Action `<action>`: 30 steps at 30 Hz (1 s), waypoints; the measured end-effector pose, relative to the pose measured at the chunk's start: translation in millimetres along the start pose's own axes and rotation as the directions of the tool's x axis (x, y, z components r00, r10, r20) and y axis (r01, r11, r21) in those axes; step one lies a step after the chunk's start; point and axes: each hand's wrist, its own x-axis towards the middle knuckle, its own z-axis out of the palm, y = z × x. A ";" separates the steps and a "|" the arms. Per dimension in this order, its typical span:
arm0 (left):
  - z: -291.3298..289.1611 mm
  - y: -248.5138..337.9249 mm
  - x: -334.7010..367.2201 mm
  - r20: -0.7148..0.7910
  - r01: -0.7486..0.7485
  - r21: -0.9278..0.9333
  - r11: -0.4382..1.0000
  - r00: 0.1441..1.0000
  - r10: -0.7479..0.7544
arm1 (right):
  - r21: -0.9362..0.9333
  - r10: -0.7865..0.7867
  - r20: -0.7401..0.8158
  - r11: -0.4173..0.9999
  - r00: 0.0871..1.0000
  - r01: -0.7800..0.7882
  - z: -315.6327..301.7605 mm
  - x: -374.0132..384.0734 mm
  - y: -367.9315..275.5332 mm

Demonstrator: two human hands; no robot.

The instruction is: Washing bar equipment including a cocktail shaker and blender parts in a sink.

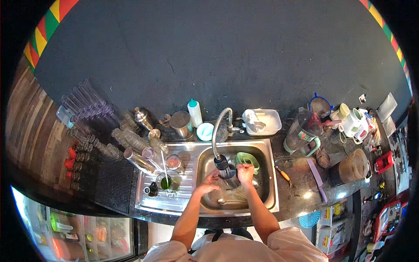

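Observation:
A steel sink (274,187) lies before me, both of my hands over its basin. My left hand (210,183) is on the left of a greyish see-through vessel (230,180), fingers extended toward its side and thumb apart. Across from it, my right hand (245,173) is closed at the vessel's right side; what its fingers grip is hidden. Directly above the vessel hangs the black spray head (221,162) of a coiled tap (214,139). Behind my right hand sits a green plastic container (253,160). A spoon (222,201) lies low in the basin.
Glasses and shakers (136,157) crowd the drainboard (183,187) and the counter to the left. A squeeze bottle (195,112) and a white tub (271,122) stand behind the sink. Rightward are a blender jug (301,131), an orange-handled tool (283,174) and a purple knife (316,177).

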 end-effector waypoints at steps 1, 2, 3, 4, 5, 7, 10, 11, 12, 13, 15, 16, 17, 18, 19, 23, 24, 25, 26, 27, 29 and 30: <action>0.7 0.5 -2.0 -0.017 0.025 0.014 1.000 1.000 -0.025 | -0.014 -0.016 -0.026 1.000 1.000 0.016 0.1 0.2 0.1; 0.1 0.4 -1.7 -0.018 0.024 0.016 1.000 1.000 -0.023 | -0.012 0.007 0.058 1.000 0.998 -0.007 2.0 5.4 1.2; 0.1 0.4 -0.9 -0.009 0.025 0.080 0.996 1.000 -0.024 | -0.010 0.006 0.059 1.000 0.998 -0.005 1.4 5.6 3.1; 0.2 0.4 -0.2 0.000 0.025 0.144 0.989 1.000 -0.025 | 0.019 0.009 0.034 1.000 0.999 -0.010 0.0 5.5 5.0; 2.6 4.9 -1.7 -0.003 0.026 0.144 0.989 1.000 -0.026 | 0.046 0.016 0.012 0.999 1.000 -0.016 1.2 4.6 2.8; 16.0 22.7 -6.2 0.055 -0.023 0.063 0.998 0.998 0.020 | 0.068 0.049 -0.055 0.997 0.997 -0.045 0.0 3.0 4.5; 22.6 29.8 -7.0 0.065 0.026 0.034 0.999 0.997 -0.028 | 0.086 0.105 0.059 0.990 0.993 -0.110 -2.4 -0.2 3.1; 23.6 26.5 -5.4 0.065 0.025 0.034 0.999 0.998 -0.027 | 0.086 0.104 0.059 0.990 0.993 -0.109 -2.2 -1.1 -1.9; 26.4 22.5 -3.2 0.019 0.027 0.033 0.999 0.999 -0.027 | 0.208 0.227 0.049 0.950 0.973 -0.232 -2.8 -1.3 -7.0; 30.3 18.0 -0.9 -0.027 0.029 0.032 0.999 0.999 -0.028 | 0.326 0.347 0.052 0.880 0.936 -0.345 -4.3 -1.2 -11.9; 53.9 28.2 -0.8 -0.142 -0.152 -0.198 0.968 0.982 0.125 | 0.259 0.487 0.118 0.826 0.865 -0.500 -13.6 -8.3 -35.8; 61.8 24.6 9.0 -0.191 -0.102 -0.323 0.941 0.981 0.041 | 0.334 0.561 0.329 0.683 0.759 -0.650 -23.6 -5.2 -29.8; 64.3 21.4 15.8 -0.237 -0.065 -0.442 0.895 0.971 -0.046 | 0.355 0.571 0.541 0.511 0.618 -0.783 -31.6 -2.4 -23.1; 67.7 22.8 22.3 -0.035 0.005 -0.606 0.795 0.999 -0.034 | 0.397 0.391 0.721 0.443 0.572 -0.804 -40.0 -0.4 -13.6; 71.9 23.8 27.8 -0.024 0.011 -0.605 0.796 0.999 -0.032 | 0.404 0.391 0.714 0.446 0.580 -0.798 -44.4 0.9 -3.9; 70.6 27.5 31.6 0.300 0.309 -0.934 0.177 0.951 -0.076 | 0.500 0.294 0.676 0.490 0.675 -0.714 -33.3 -9.5 -13.0; 67.2 35.4 22.5 0.217 0.275 -0.887 0.372 0.957 -0.191 | 0.486 0.290 0.699 0.477 0.653 -0.732 -26.7 -8.3 -12.9; 60.4 40.2 15.2 0.106 0.252 -0.795 0.552 0.953 -0.283 | 0.469 0.284 0.725 0.464 0.628 -0.751 -17.3 -7.8 -12.8; 49.7 36.8 10.7 0.089 0.276 -0.783 0.557 0.936 -0.340 | 0.476 0.228 0.752 0.461 0.618 -0.750 -0.8 -3.9 -1.8; 47.5 35.5 11.8 0.099 0.282 -0.779 0.560 0.937 -0.334 | 0.484 0.225 0.745 0.466 0.628 -0.741 7.3 5.4 18.9; 46.9 33.1 16.6 0.030 0.298 -0.687 0.663 0.923 -0.385 | 0.421 0.317 0.666 0.588 0.676 -0.691 18.2 19.3 53.5; 41.0 37.2 7.3 -0.005 0.326 -0.645 0.691 0.903 -0.430 | 0.308 0.463 0.483 0.704 0.743 -0.640 36.0 13.3 45.9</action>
